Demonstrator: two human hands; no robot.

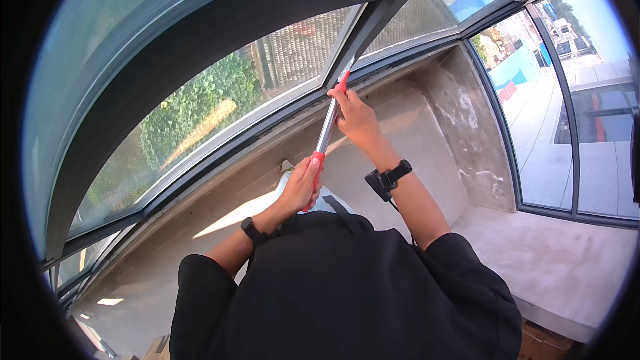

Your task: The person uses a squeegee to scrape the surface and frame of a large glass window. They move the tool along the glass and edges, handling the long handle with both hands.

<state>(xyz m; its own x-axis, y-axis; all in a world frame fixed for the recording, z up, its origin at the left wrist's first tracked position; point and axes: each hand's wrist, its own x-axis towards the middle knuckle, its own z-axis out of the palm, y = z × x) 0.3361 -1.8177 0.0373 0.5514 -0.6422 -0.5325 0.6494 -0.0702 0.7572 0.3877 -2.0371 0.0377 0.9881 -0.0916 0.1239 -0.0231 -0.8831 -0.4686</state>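
A metal pole with red grips (327, 127) slants up and away from my body towards the frame of a large window. My left hand (301, 183) is closed around the lower red grip, close to my waist. Further up, my right hand (356, 116) holds the pole just below its red upper end. The pole's tip, with something clear or whitish on it, lies against or just in front of the dark window frame (367, 30); whether it touches cannot be told. I cannot make out the tool head.
Window panes (215, 105) run along the front, over a concrete sill. At the right stand a stained concrete wall (462, 125), more windows (535, 110) and a pale ledge (545, 255). Cardboard boxes (159, 349) are at the lower left.
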